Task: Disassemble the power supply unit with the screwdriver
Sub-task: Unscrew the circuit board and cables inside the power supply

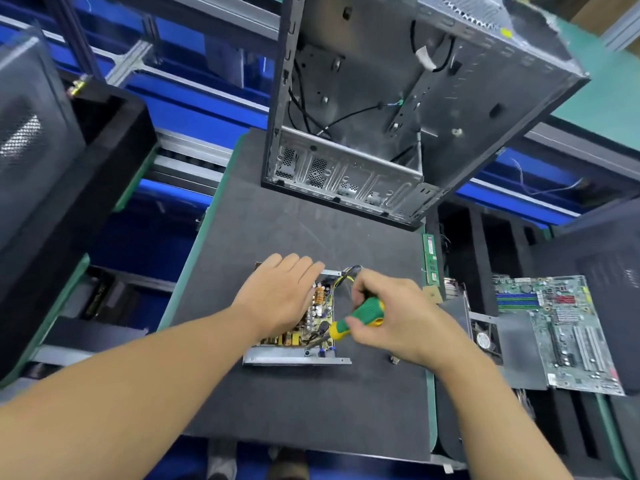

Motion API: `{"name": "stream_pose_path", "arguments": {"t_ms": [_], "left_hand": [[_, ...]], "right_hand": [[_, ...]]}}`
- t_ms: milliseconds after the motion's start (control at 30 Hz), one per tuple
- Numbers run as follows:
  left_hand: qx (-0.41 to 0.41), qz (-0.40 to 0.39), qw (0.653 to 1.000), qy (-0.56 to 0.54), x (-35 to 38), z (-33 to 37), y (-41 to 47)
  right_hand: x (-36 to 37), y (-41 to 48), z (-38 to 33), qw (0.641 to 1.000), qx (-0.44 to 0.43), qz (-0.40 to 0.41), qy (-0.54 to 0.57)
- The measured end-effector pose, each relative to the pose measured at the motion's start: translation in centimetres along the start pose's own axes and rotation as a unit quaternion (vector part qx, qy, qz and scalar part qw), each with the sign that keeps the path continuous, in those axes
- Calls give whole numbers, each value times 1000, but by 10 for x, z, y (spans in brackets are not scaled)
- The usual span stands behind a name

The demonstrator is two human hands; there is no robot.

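Observation:
The power supply unit (298,355) lies open on the dark mat, its lid off and its circuit board with coils and capacitors exposed. My left hand (280,292) rests flat over the board's left part, pressing on the unit. My right hand (388,317) grips the green and yellow screwdriver (360,317) by the handle, just right of the board. The handle's yellow end points toward the board's right edge. The screwdriver's shaft and tip are hidden. Yellow and black wires (346,277) leave the unit at its far right corner.
An emptied metal computer case (398,109) stands on the mat's (311,403) far end. A motherboard (561,334) lies on a tray at the right, with a memory stick (430,259) and a fan (483,339) nearer. Black bins stand at the left.

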State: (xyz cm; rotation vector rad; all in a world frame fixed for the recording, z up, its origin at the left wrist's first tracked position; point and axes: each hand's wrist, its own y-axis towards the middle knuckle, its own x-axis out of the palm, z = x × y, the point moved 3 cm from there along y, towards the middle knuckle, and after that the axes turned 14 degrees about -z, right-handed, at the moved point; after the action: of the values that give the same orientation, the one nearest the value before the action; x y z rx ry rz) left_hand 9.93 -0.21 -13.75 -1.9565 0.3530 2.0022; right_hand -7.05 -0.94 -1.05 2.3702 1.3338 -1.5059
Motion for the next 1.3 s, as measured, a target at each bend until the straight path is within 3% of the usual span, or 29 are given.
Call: {"name": "stream_pose_path", "arguments": {"t_ms": [233,833,1300], "left_hand": [[0,-7,1000,9,-2,1,-1],[-6,-7,1000,6,2,1,0],[-11,-9,1000,15,1,2,-1]], "right_hand": [[23,8,5,999,11,-26,-18],[30,-3,28,997,56,13,49],[30,-1,18,996,84,14,17]]}}
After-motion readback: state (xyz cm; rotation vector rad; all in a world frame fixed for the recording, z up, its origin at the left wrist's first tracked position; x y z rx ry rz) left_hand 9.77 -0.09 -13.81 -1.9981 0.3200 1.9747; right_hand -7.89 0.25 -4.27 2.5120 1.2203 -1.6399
